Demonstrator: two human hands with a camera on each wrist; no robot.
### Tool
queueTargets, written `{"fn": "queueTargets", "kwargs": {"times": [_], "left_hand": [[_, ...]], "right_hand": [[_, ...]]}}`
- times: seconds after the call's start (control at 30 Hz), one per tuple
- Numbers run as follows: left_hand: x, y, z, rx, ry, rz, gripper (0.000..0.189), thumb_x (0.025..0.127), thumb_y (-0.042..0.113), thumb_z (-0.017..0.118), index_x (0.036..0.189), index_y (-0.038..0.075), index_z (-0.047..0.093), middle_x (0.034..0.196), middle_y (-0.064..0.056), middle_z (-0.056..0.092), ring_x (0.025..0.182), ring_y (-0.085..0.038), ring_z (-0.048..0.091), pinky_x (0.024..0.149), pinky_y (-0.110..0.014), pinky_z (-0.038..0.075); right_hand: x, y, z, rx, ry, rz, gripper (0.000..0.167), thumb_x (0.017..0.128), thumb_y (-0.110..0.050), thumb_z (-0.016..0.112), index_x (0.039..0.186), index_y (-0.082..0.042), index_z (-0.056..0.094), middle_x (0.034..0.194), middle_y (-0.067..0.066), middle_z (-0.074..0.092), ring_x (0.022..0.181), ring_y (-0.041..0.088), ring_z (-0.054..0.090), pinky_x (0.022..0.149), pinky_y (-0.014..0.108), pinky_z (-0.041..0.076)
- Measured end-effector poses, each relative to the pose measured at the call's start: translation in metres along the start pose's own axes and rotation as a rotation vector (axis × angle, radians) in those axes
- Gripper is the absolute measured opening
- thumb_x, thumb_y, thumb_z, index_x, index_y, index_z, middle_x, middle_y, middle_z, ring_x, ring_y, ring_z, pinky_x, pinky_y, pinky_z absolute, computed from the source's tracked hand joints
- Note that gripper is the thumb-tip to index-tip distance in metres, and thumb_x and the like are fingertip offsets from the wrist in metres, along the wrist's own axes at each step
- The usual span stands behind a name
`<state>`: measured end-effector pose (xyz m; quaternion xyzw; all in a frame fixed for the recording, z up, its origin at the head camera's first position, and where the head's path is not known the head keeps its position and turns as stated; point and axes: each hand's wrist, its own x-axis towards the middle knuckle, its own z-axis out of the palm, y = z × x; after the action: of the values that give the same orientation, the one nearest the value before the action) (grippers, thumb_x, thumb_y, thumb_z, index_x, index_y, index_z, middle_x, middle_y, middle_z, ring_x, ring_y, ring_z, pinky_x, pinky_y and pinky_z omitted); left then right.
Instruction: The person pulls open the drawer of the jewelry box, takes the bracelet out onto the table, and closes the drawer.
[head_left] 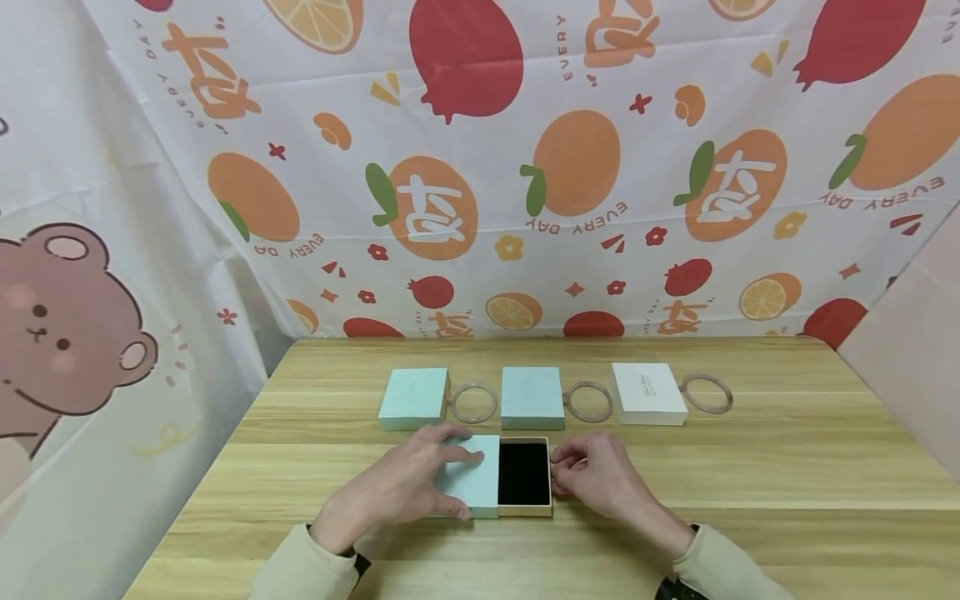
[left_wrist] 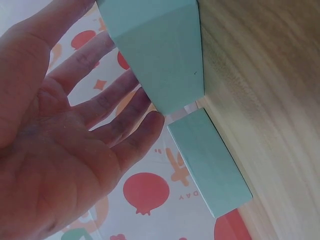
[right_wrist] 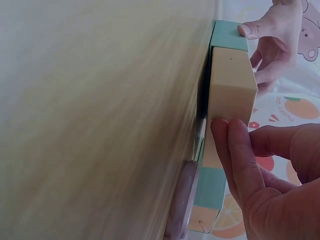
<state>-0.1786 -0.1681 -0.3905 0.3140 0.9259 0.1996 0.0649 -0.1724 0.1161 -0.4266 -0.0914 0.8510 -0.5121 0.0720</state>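
A mint-green drawer box (head_left: 482,479) lies at the near middle of the table. Its inner tray (head_left: 525,510), tan with a black lining, sticks out to the right, and nothing lies on the visible lining. My left hand (head_left: 408,477) holds the green sleeve, thumb at the near edge and fingers over the top and far side. At the tray's right end is my right hand (head_left: 603,475), fingers bent. The right wrist view has its fingertips (right_wrist: 239,131) against the tan end face, thumb close by; whatever lies between them is hidden.
Behind stand two mint-green boxes (head_left: 415,396) (head_left: 532,396) and a white box (head_left: 648,392) in a row. To the right of each lies a translucent bangle (head_left: 474,418) (head_left: 589,419) (head_left: 707,408). A fruit-print cloth (head_left: 480,275) hangs along the table's back edge.
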Motion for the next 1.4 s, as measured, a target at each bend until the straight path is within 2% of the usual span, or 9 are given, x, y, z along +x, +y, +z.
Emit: {"fn": "queueTargets", "kwargs": {"times": [0.5, 0.83, 1.1, 1.4], "left_hand": [[0.0, 0.001, 0.001, -0.003, 0.006, -0.002, 0.063, 0.072, 0.038, 0.092, 0.128, 0.015, 0.073, 0.148, -0.012, 0.055, 0.136, -0.039, 0.05, 0.107, -0.057, 0.048], [0.001, 0.0, 0.001, -0.003, 0.006, -0.005, 0.063, 0.073, 0.038, 0.092, 0.129, 0.019, 0.07, 0.148, -0.011, 0.055, 0.136, -0.037, 0.05, 0.106, -0.056, 0.049], [0.001, -0.001, 0.0, -0.009, 0.0, 0.003, 0.062, 0.074, 0.039, 0.09, 0.129, 0.02, 0.068, 0.149, -0.012, 0.054, 0.137, -0.039, 0.05, 0.106, -0.058, 0.048], [0.001, -0.001, 0.001, -0.011, -0.002, 0.004, 0.063, 0.074, 0.04, 0.09, 0.129, 0.02, 0.068, 0.149, -0.012, 0.055, 0.137, -0.039, 0.05, 0.106, -0.058, 0.048]], "right_hand": [[0.002, -0.001, 0.004, -0.007, -0.019, -0.018, 0.014, 0.085, 0.003, 0.065, 0.095, 0.002, 0.076, 0.076, 0.003, 0.07, 0.068, 0.015, 0.072, 0.059, 0.021, 0.053], [0.007, -0.002, 0.01, 0.033, -0.038, -0.025, 0.015, 0.085, 0.006, 0.064, 0.095, 0.005, 0.074, 0.077, 0.004, 0.07, 0.069, 0.015, 0.073, 0.056, 0.019, 0.052], [0.008, -0.008, 0.017, -0.057, -0.022, -0.011, 0.013, 0.084, -0.001, 0.07, 0.095, -0.004, 0.077, 0.076, -0.002, 0.072, 0.065, 0.01, 0.072, 0.059, 0.021, 0.05], [0.013, -0.012, 0.023, 0.022, -0.071, -0.04, 0.015, 0.083, 0.006, 0.064, 0.094, 0.003, 0.074, 0.076, 0.004, 0.07, 0.065, 0.013, 0.072, 0.056, 0.019, 0.053]]}}
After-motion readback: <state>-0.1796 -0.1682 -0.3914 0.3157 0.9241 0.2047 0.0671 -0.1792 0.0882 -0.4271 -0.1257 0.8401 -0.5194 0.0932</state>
